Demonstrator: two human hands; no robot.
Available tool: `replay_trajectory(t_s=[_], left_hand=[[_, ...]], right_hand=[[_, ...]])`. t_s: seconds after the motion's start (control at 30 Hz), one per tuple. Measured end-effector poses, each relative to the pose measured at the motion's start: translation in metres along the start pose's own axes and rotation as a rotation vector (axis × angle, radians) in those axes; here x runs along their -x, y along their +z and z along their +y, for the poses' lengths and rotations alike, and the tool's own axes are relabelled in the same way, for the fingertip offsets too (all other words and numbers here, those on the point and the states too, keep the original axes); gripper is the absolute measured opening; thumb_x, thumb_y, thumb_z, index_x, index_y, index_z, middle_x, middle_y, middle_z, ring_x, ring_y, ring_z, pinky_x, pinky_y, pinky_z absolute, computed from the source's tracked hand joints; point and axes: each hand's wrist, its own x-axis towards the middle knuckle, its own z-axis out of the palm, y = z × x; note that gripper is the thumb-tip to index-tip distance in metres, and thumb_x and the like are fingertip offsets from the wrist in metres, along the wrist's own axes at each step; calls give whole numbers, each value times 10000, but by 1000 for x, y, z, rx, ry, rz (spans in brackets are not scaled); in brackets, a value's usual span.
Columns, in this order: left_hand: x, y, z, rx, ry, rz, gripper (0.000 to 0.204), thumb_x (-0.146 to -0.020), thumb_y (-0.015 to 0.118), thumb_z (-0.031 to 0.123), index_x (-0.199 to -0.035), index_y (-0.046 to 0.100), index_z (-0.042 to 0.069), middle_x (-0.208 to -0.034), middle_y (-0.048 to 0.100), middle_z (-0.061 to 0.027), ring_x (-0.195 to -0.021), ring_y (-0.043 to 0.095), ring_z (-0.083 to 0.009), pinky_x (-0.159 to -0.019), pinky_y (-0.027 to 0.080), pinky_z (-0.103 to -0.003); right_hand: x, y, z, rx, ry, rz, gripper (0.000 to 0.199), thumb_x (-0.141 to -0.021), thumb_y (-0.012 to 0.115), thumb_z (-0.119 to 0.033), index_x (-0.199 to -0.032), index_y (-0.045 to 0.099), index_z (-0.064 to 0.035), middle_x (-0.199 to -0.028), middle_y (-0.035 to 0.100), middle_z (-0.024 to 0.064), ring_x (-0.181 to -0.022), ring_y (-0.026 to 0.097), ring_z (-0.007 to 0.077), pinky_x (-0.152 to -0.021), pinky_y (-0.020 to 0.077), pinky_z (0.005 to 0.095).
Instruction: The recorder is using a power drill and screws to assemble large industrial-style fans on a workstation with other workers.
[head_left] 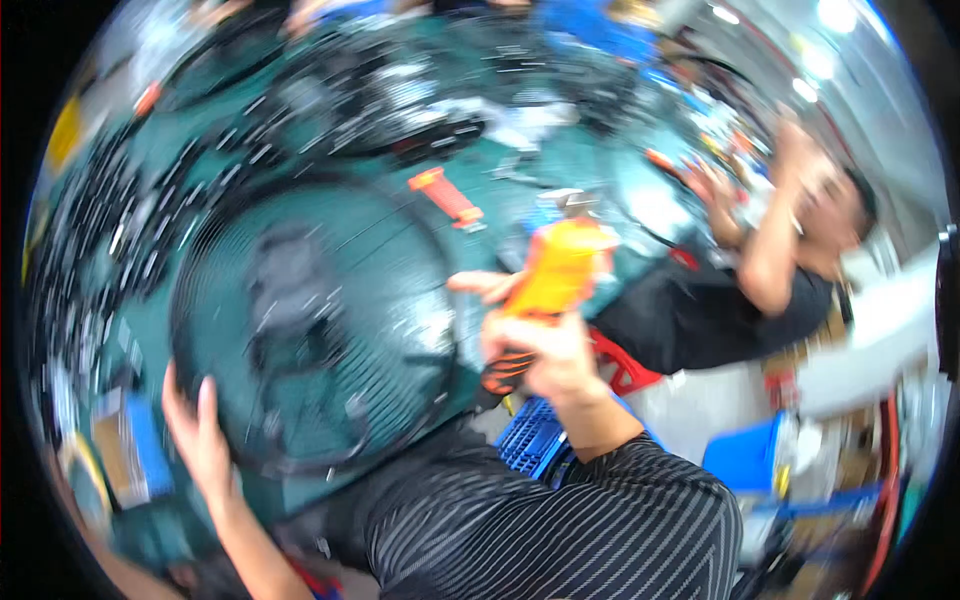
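A large round black wire grille [452, 330], like a fan guard, lies on the green table before me. A dark boxy part [290, 270] with a cord-like piece sits within its outline, blurred. At the grille's lower left edge is my left hand [200, 435], thumb and fingers spread on either side of the rim; whether it grips is not clear. My right hand [545, 350] is wrapped round the black grip of an orange power drill [560, 265], raised at the grille's right side. The drill's front end points away from me and is smeared by motion.
A red-orange tool or strip [445, 197] lies beyond the grille. Many black parts [120, 210] crowd the left and far table. At the right sits another person [800, 230] with raised hands. A blue crate [535, 437] and a blue bin [745, 455] stand below table level.
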Motion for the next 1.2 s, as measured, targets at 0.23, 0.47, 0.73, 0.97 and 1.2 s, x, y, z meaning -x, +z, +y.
replay_trajectory(t_s=[0.23,0.47,0.73,0.97,1.2], left_hand=[[-34,2,-21,-9,-31,10,613,-978,606,256,-1472,386,-33,-1491,425,-171,-1361,402,-266,-1151,270,-368],[75,42,26,-148,-74,242,589,-916,710,208,-1370,458,-68,-1339,529,-214,-1154,523,-305,-1008,409,-432],[133,62,30,41,96,387,592,-865,747,225,-1321,519,-76,-1321,555,-264,-1215,527,-342,-1061,394,-440],[66,16,38,-384,249,357,571,-890,714,224,-1337,513,-70,-1328,561,-252,-1223,535,-327,-1061,397,-425],[-26,-86,35,-944,226,255,551,-915,681,223,-1352,506,-63,-1335,568,-241,-1231,542,-312,-1061,399,-410]], right_hand=[[33,-31,33,132,468,6,261,-856,769,-163,-1035,617,-51,-814,661,28,-689,660,106,-557,516,252],[-46,-48,33,99,423,-83,273,-792,789,-198,-951,621,-52,-678,631,51,-537,608,127,-484,492,283],[-107,-54,3,-82,169,-64,334,-801,788,-107,-1050,579,-32,-858,655,53,-627,691,190,-516,531,311],[-31,-45,8,411,-584,30,339,-797,800,-114,-1065,619,-13,-858,648,36,-723,604,125,-692,494,282],[-26,-41,19,358,-696,-73,425,-721,810,-78,-1101,626,-26,-967,688,88,-838,675,225,-757,530,310]])
